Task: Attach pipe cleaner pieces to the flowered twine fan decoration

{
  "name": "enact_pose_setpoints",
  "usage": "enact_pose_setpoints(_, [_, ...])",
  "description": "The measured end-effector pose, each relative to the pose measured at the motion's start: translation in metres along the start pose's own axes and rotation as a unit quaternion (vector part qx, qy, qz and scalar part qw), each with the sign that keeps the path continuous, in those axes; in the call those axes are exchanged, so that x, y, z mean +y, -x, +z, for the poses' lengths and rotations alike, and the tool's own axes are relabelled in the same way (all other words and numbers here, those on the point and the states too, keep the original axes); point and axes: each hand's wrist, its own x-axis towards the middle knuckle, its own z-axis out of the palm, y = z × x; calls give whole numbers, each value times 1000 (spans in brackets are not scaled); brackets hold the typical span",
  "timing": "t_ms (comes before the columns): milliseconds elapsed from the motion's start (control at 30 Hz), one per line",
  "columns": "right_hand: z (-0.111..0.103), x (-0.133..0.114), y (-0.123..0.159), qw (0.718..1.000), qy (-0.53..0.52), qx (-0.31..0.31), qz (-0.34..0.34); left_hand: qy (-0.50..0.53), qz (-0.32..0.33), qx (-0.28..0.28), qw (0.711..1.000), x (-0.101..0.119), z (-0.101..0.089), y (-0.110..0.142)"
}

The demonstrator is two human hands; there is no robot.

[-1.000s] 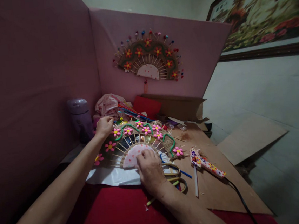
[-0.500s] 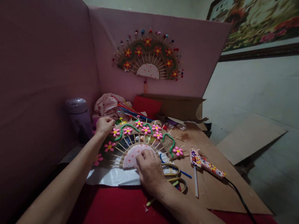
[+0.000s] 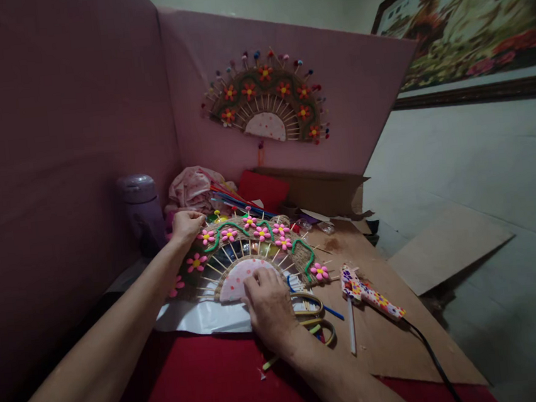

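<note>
A half-round decorative fan point(image 3: 236, 282) of sticks and twine lies on the table, with pink flowers, green wavy trim and a spotted pale half-circle at its base. My right hand point(image 3: 271, 308) is closed with curled fingers on the lower edge of that half-circle. At the fan's upper left rim, my left hand point(image 3: 187, 226) pinches a small thing among the stick ends; the fingertips hide it. Gold-handled scissors point(image 3: 325, 331) lie partly under my right wrist. A flower-patterned glue gun point(image 3: 372, 295) rests right of the fan.
A similar fan point(image 3: 265, 100) hangs on the pink board point(image 3: 343, 92) behind. A purple bottle point(image 3: 142, 213) stands at the left. Bunched spotted cloth point(image 3: 195, 189) and pipe cleaners point(image 3: 240, 202) lie at the back. The gun's cord point(image 3: 432, 356) crosses the cardboard point(image 3: 405, 346) on the red-covered table point(image 3: 195, 378).
</note>
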Motion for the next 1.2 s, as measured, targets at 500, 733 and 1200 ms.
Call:
enact_pose_setpoints(500, [1,1,0,1000,7,1,-4,30,4,6,1000,-3,0,0])
enact_pose_setpoints(733, [0,1,0,1000,8,4,-3,28,8,45,999,4,-6,3])
enact_pose_setpoints(1200, [-1,0,1,1000,10,10,-7,-12,210,128,969,59,16,72])
